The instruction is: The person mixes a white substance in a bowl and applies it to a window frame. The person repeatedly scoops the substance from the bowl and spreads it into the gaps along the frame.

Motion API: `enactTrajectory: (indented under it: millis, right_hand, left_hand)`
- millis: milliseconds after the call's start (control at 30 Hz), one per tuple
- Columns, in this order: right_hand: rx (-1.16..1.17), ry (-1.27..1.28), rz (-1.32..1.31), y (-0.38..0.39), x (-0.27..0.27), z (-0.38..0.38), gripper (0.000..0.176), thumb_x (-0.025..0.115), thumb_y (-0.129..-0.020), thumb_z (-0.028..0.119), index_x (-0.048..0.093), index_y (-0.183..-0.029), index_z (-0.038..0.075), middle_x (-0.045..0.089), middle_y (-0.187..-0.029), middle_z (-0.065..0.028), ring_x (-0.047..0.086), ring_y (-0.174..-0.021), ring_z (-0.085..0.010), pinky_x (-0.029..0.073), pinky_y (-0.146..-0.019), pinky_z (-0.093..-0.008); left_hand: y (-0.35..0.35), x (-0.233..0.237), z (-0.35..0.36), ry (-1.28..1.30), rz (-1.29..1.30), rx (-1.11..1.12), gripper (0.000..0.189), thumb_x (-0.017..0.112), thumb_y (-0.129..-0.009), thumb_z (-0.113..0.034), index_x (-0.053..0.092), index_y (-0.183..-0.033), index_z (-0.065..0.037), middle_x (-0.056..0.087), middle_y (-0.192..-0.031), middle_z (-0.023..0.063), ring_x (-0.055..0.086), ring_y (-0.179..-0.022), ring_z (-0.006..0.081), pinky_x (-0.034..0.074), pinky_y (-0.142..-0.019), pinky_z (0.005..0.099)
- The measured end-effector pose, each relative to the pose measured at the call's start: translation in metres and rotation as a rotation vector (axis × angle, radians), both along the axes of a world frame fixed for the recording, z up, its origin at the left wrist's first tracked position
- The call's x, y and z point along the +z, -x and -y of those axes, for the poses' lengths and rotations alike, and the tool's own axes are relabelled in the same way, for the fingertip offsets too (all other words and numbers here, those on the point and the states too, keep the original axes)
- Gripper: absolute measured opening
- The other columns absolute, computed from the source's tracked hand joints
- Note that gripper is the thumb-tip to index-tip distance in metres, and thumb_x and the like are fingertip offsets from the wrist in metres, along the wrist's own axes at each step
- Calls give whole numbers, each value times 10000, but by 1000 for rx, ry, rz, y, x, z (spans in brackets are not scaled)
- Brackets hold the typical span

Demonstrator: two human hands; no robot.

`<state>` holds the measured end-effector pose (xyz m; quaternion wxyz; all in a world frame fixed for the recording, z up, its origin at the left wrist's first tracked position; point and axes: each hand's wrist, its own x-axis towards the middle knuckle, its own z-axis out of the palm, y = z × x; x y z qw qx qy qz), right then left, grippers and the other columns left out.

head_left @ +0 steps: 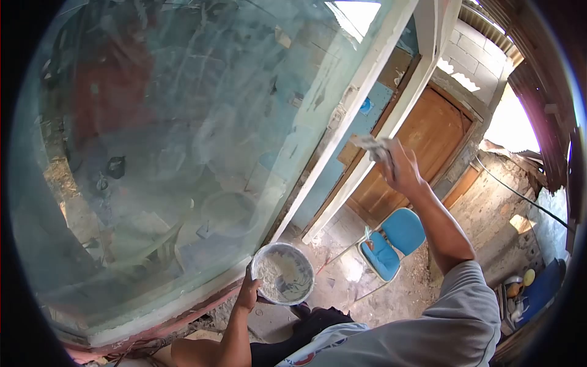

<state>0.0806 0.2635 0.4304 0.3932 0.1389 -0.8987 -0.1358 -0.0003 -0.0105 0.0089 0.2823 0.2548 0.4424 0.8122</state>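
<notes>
My left hand (248, 290) grips the side of a round bowl (307, 264) with whitish paste inside, held low beside the window sill. Raised at the right, my right hand (397, 166) is closed on a putty knife (370, 145) smeared with pale paste. The knife is near the white frame posts, with its blade pointing left; whether it touches a post I cannot tell. A large hazy glass pane (183, 122) fills the left, bordered by a white frame (342, 116) with worn, patchy paint.
A blue chair (403, 231) stands below my right forearm, with something lying on its seat. Behind are a brown wooden door (422, 140) and a block wall (474, 52). A dark cable (520, 194) hangs at the right, above a blue tray (543, 292) and kitchen items.
</notes>
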Motion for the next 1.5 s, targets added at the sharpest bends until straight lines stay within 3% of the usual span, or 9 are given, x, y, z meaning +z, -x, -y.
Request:
enactTrajectory:
  millis: [500,600,700,1167,1233,1300,1367,1433,1500]
  right_hand:
    - [-301,345,71,-1,20,-12,247,580,-970,185,600,-796,10,487,-613,-88,464,-549,-150,398,-531,-349]
    - [-122,420,-66,-26,16,37,103,578,-958,124,641,-960,42,503,-652,-82,543,-612,-167,439,-552,-325]
    - [-160,-42,63,-19,7,39,678,672,-734,-25,564,-1380,151,519,-967,-127,561,-856,-316,516,-676,-433]
    - [99,-288,-159,79,-4,-34,648,680,-726,-57,610,-1319,194,601,-1076,-114,610,-958,-313,560,-734,-397]
    - [-439,399,44,68,-8,-34,454,669,-827,55,628,-1269,150,597,-1073,-124,607,-921,-302,555,-729,-406]
    - [-317,-277,-131,4,-7,-64,336,530,-1024,369,638,-1060,53,613,-887,-130,605,-699,-196,504,-597,-346]
    - [-11,1115,35,-46,-32,-61,325,725,-825,108,665,-1135,32,609,-878,-92,552,-538,-134,414,-445,-270]
    - [16,-28,-203,-57,-30,-2,444,739,-756,79,662,-1191,35,604,-903,-78,584,-581,-143,449,-483,-272]
    - [-15,-57,-152,-53,-9,47,457,707,-793,57,634,-1244,86,618,-975,-88,627,-622,-174,498,-511,-299]
  left_hand:
    - [-5,-14,-6,83,-81,-44,717,468,-804,-81,335,-1504,-8,406,-1505,130,353,-1412,260,227,-1193,363]
    - [-11,-4,-2,96,7,-28,709,469,-809,-106,331,-1495,6,419,-1486,140,358,-1400,267,235,-1186,362]
    - [-3,-7,-8,84,-31,-102,747,478,-784,-92,306,-1505,-2,413,-1466,149,358,-1392,280,236,-1178,364]
    - [4,-22,-18,53,-29,-82,693,465,-830,-84,326,-1504,-8,426,-1492,138,361,-1407,266,237,-1188,360]
    - [3,-34,-12,133,-128,-43,690,470,-833,-86,329,-1503,-4,424,-1497,143,364,-1406,265,237,-1190,363]
    - [-10,-38,11,162,-165,-27,697,479,-840,-103,321,-1512,-8,411,-1511,146,350,-1421,270,230,-1197,363]
    - [-5,-4,-5,-13,-27,-27,736,505,-807,-89,312,-1512,-3,404,-1508,131,325,-1445,256,206,-1208,358]
    - [-14,-10,-2,6,84,-81,753,505,-809,-116,303,-1527,-11,378,-1534,137,325,-1440,259,216,-1203,366]
    - [-13,-8,-11,-5,35,-104,749,498,-809,-92,297,-1525,-9,380,-1521,146,337,-1423,262,227,-1189,358]
